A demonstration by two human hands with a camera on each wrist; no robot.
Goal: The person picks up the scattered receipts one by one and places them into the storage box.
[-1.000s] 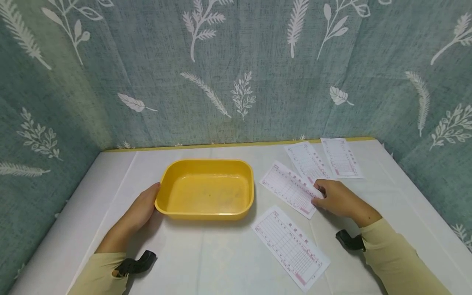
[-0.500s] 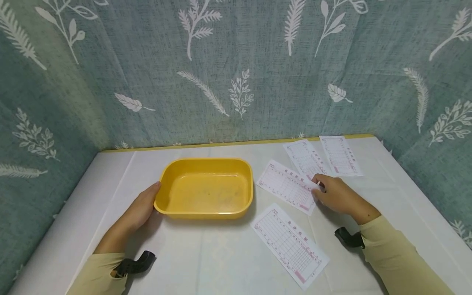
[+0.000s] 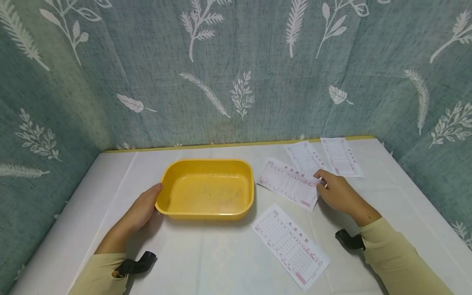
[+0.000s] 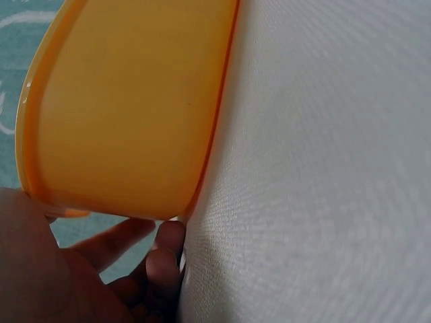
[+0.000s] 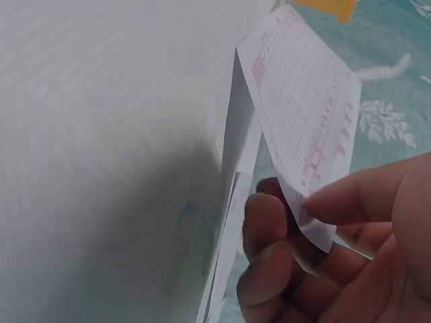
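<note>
A yellow plastic basin stands on the white table, its inside bare. My left hand rests against the basin's left end; in the left wrist view the fingers touch the outer wall of the basin, thumb near the rim. My right hand pinches the right end of a printed paper slip between thumb and fingers. Seen from the right wrist, that slip is tilted up off the table, its corner held by the hand.
Two more slips lie at the back right, one partly behind the held slip, the other beside it. Another slip lies in front, nearer me. A patterned green cloth hangs behind the table.
The slip in my right hand has turned a little and lifted, its right end moving slightly away from me and rightward with the hand. My left hand stays at the basin.
</note>
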